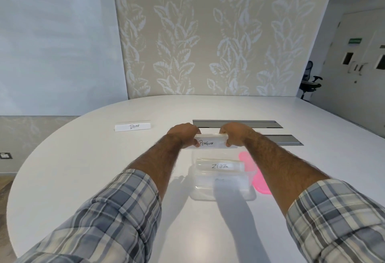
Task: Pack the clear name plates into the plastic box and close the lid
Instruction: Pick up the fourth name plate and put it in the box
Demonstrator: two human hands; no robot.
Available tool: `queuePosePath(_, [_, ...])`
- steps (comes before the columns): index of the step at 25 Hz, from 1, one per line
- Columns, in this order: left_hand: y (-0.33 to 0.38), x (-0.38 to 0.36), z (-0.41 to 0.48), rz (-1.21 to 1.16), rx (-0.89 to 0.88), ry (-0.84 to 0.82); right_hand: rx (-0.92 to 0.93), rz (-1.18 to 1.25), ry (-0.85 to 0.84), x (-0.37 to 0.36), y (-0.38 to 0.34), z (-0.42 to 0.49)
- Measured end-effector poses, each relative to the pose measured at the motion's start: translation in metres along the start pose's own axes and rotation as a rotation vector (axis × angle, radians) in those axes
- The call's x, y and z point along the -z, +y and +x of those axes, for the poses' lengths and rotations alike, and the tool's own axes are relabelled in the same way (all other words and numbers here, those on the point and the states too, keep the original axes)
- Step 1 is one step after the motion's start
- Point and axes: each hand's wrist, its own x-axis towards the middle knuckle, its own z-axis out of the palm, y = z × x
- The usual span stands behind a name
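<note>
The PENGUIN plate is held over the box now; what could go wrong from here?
1. Both hands, left and right, grip the PENGUIN plate only at its ends; it might slip.
2. The ZEBRA plate already stands in the clear box, so they may jam.
3. The BEAR plate sits far left and could be forgotten.

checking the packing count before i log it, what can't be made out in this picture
- Head view: the plate lowest in the plastic box has writing too blurred to read through the clear wall.
- Head view: how many plates lie under the ZEBRA plate is unclear; clear layers blend.
- Head view: the pink lid is partly hidden by the right forearm.
- Head view: both ends of the PENGUIN plate are covered by the left hand and right hand.
</note>
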Motion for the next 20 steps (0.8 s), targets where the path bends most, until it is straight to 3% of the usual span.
queuePosePath(8, [0.046, -0.038, 0.005, -0.033, -0.024, -0.083, -0.07, 0.016, -0.061, -0.033, 0.041, -0.027])
queuePosePath(20, [0.052, -0.07, -0.009, -0.051, 0.002, -0.171, -0.036, 0.027, -0.146, -0.067, 0.04, -0.034])
